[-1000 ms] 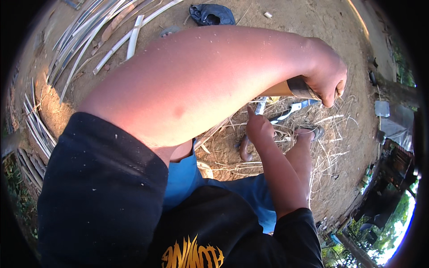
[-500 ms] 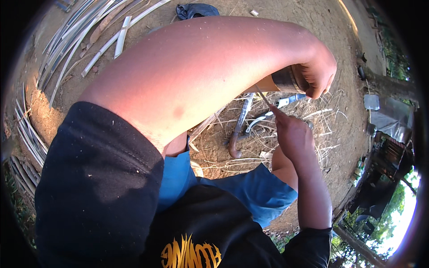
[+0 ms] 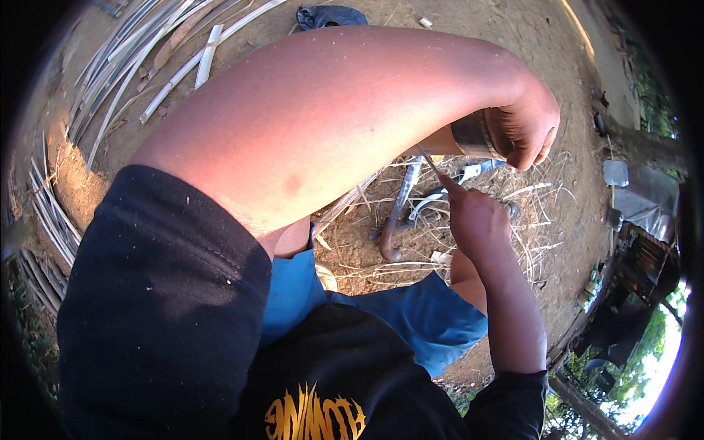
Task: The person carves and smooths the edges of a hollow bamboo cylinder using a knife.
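Observation:
My left arm reaches across the upper middle, and my left hand (image 3: 534,130) is bent down at the wrist. Its fingers curl over the dark end of a tan, tube-shaped piece (image 3: 469,136), partly hidden under the forearm. Below it, my right hand (image 3: 480,220) is closed round a thin knife (image 3: 430,161), whose blade points up and left toward the tube. Whether the blade touches the tube, I cannot tell. On the ground beneath lies a long blade with a curved brown handle (image 3: 391,249). Beside it is a curved blue and white tool (image 3: 469,173).
Thin pale shavings (image 3: 532,235) litter the soil round the tools. Long split strips (image 3: 121,66) lie at the far left, with more strips (image 3: 55,209) below them. A dark cloth or bag (image 3: 331,16) sits at the top. My blue shorts (image 3: 411,312) show below.
The knife and right hand have shifted slightly left against the tube. My left hand and the tube sit a little farther right and lower in view; both grips are the same.

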Available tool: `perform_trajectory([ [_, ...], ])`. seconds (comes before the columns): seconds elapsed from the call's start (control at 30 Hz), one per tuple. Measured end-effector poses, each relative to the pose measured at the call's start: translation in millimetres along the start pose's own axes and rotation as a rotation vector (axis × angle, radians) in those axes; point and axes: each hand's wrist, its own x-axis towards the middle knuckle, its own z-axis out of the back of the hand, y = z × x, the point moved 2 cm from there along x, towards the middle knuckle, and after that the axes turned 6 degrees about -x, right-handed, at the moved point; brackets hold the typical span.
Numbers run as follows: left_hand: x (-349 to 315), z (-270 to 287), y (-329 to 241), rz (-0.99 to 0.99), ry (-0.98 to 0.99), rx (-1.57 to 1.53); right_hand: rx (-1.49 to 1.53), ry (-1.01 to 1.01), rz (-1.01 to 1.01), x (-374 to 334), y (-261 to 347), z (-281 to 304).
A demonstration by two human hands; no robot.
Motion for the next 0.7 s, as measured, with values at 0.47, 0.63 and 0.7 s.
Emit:
perform_trajectory([
  [0.47,-1,1,1,0.004,-0.001,-0.009,-0.025,-0.008,0.001,1,0,8],
  [0.63,-5,1,4,0.017,0.009,-0.002,0.021,0.038,0.029,14,5,2],
  [0.7,-2,1,4,0.003,0.03,-0.011,0.03,0.091,0.008,18,9,3],
])
